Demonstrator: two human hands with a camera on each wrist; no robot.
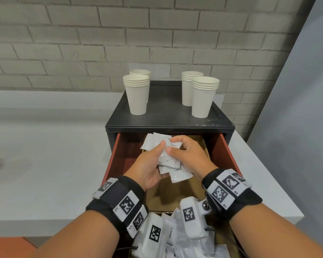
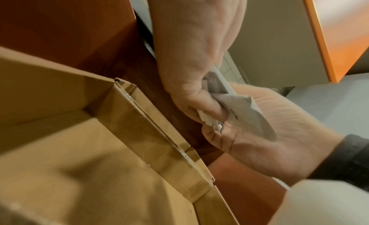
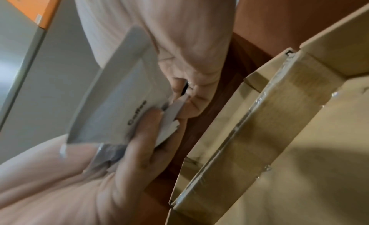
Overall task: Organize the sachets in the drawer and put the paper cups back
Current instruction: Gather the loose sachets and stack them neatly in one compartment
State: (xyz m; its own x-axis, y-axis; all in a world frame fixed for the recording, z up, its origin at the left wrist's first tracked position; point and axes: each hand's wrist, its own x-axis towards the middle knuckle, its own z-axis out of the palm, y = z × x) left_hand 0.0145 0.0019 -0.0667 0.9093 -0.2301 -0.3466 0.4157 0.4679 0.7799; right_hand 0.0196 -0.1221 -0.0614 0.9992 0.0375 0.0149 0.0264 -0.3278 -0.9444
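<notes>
Sachets (image 1: 166, 155) were bunched between the left hand (image 1: 149, 164) and right hand (image 1: 186, 155), both curled around them over the open drawer (image 1: 229, 151), sorting seemingly unfinished, while paper cups (image 1: 137, 95) waited atop the cabinet (image 1: 168, 118).

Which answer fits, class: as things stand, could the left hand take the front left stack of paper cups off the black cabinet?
Probably not yet. The left hand grips a bundle of sachets together with the right hand, so it is occupied. The front left stack of paper cups itself stands unobstructed.
</notes>
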